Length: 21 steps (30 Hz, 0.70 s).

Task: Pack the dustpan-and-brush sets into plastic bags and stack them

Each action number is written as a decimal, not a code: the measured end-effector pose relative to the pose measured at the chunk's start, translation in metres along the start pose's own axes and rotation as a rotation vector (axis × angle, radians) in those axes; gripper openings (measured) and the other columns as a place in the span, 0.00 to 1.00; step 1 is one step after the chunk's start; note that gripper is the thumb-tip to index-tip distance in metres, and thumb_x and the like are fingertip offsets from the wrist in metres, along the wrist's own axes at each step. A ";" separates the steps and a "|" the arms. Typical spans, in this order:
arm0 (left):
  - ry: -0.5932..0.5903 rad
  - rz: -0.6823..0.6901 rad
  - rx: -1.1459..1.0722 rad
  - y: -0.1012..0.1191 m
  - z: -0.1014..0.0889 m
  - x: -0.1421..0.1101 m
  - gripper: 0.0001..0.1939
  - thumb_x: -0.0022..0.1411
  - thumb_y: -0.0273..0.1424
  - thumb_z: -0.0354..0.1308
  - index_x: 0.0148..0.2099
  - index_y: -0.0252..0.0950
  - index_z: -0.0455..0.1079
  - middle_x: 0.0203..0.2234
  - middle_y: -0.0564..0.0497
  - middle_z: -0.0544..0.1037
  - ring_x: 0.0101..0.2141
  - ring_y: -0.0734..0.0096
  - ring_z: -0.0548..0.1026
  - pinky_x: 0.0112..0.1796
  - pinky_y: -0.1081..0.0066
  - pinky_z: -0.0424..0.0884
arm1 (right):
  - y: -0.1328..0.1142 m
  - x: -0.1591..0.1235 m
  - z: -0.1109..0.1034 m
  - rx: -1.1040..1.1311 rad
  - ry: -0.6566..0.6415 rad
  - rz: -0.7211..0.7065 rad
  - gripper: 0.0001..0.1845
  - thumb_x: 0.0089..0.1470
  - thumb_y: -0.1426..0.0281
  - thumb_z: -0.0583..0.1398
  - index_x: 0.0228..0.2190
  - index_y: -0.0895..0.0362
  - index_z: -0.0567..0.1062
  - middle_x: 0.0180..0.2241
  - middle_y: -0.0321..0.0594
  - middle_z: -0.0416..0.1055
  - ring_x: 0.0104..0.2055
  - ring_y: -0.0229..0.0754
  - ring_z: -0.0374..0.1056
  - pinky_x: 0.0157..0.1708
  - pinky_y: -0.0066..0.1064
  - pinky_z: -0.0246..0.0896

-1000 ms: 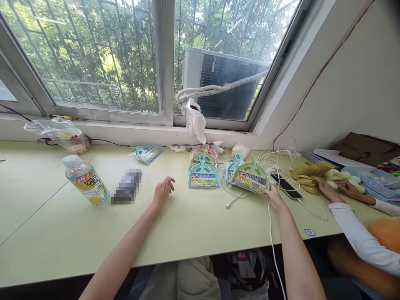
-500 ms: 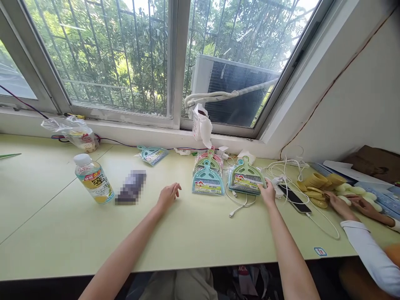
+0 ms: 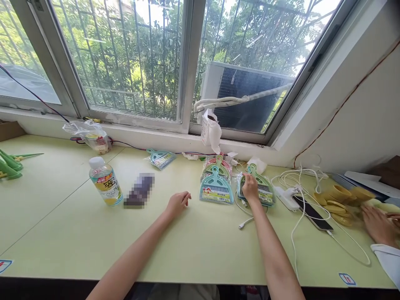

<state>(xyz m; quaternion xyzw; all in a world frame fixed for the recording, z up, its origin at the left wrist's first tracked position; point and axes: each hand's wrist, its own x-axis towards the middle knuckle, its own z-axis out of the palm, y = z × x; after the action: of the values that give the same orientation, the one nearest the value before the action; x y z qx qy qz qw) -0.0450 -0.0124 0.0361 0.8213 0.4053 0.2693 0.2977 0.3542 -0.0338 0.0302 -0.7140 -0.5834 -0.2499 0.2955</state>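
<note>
My right hand lies over the left side of a stack of packaged dustpan-and-brush sets, with a green dustpan on top. Its fingers are curled by the dustpan's handle, and what they grip is hidden. On the table my left hand rests on its side, fingers loosely bent and holding nothing. Between the hands lies a second stack, a blue dustpan in front with green and pink ones behind. Another blue dustpan set lies apart near the window.
A drink bottle and a blurred dark object are left of my left hand. White cables, a power strip and a phone lie at right. Beyond them a co-worker's hand is near yellow items. Green scissors sit far left.
My right hand has laid the green dustpan set on the right stack and shifted from its lower right edge to its upper left side. My left hand stays on the table. The view has turned left.
</note>
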 end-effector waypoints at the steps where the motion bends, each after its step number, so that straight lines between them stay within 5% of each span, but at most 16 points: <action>1: -0.007 -0.001 0.003 0.001 0.000 0.000 0.22 0.67 0.40 0.35 0.35 0.39 0.69 0.21 0.55 0.74 0.20 0.74 0.68 0.31 0.72 0.63 | -0.004 0.004 0.002 0.000 -0.016 -0.012 0.24 0.51 0.82 0.43 0.48 0.60 0.66 0.46 0.50 0.67 0.50 0.48 0.60 0.46 0.39 0.55; 9: -0.025 0.023 0.026 0.000 0.007 0.002 0.21 0.67 0.38 0.37 0.34 0.39 0.70 0.21 0.54 0.75 0.24 0.70 0.71 0.33 0.72 0.62 | -0.021 0.029 0.003 -0.368 -0.199 -0.115 0.14 0.56 0.76 0.47 0.36 0.61 0.71 0.36 0.52 0.68 0.40 0.48 0.61 0.36 0.35 0.53; 21: -0.034 0.047 0.049 -0.004 0.010 0.001 0.20 0.67 0.35 0.37 0.35 0.39 0.71 0.21 0.55 0.76 0.26 0.71 0.71 0.34 0.73 0.63 | 0.000 0.016 0.022 -0.303 -0.094 -0.153 0.15 0.59 0.74 0.46 0.36 0.59 0.73 0.36 0.47 0.68 0.41 0.47 0.60 0.42 0.35 0.51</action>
<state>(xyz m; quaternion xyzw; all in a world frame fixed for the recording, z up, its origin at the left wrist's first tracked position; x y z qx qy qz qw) -0.0402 -0.0123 0.0267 0.8421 0.3874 0.2522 0.2780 0.3572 -0.0067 0.0261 -0.7148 -0.6049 -0.3232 0.1369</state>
